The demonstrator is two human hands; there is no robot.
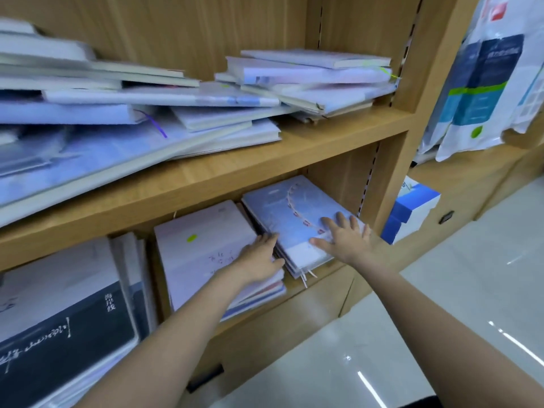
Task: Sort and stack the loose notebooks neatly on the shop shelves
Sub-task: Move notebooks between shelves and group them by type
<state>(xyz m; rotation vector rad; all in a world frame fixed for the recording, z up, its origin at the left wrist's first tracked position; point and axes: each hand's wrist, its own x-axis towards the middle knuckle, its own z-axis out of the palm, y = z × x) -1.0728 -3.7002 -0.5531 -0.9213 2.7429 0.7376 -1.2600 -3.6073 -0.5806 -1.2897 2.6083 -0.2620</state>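
While hands (347, 240) steady it, blue stack (294, 213) on lower shelf (318, 278)

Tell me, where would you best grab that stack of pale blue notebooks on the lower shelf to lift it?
Probably by its two long sides, coming from the open front of the wooden lower shelf. The pale blue notebook stack lies flat, its near end overhanging the shelf edge. The left hand already touches its left side; the right hand lies flat on top and could slide to the right side.

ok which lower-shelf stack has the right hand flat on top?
The rightmost blue stack; right hand lies spread on its cover. The left hand touches its side.
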